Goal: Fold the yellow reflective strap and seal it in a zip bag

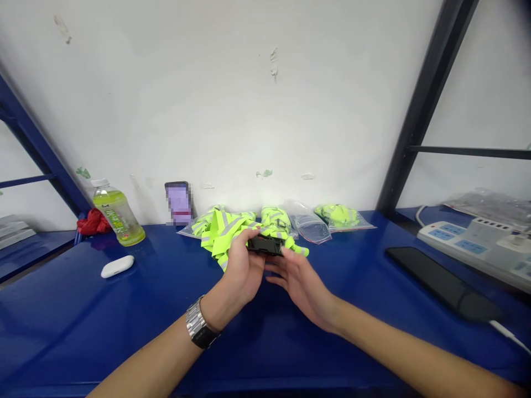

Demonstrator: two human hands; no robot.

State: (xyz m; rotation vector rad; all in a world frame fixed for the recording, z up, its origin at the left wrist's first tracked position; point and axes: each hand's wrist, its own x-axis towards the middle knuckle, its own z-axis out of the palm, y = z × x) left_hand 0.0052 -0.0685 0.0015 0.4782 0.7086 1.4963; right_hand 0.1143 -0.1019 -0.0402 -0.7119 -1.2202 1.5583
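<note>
The left hand (244, 271) grips the left end of a black, glossy plastic buckle (265, 245), thumb along its top, while the fingers behind are mostly out of sight. The right hand (305, 282) has its thumb at the buckle's right end and its fingers loosely extended beneath; whether they pinch it cannot be told, since the contact is hidden. The buckle is held just in front of a fluorescent yellow-green fabric strap with grey reflective stripes (224, 229), heaped in folds; where the two join is hard to make out. Behind the heap, clear plastic bags overlap, their edges blending together; the rightmost clear plastic bag (363, 225) encloses another yellow-green bundle, blurred by creases and glare. An upright phone in a dark case (179, 202) leans against the white wall, its screen pixelated. Both forearms are cut off by the lower part of the view. At right, a white multi-socket power strip (446, 235) runs past the edge, as does the white cable (508, 334) from a flat black phone (443, 282) on the glossy blue table (157, 326).
</note>
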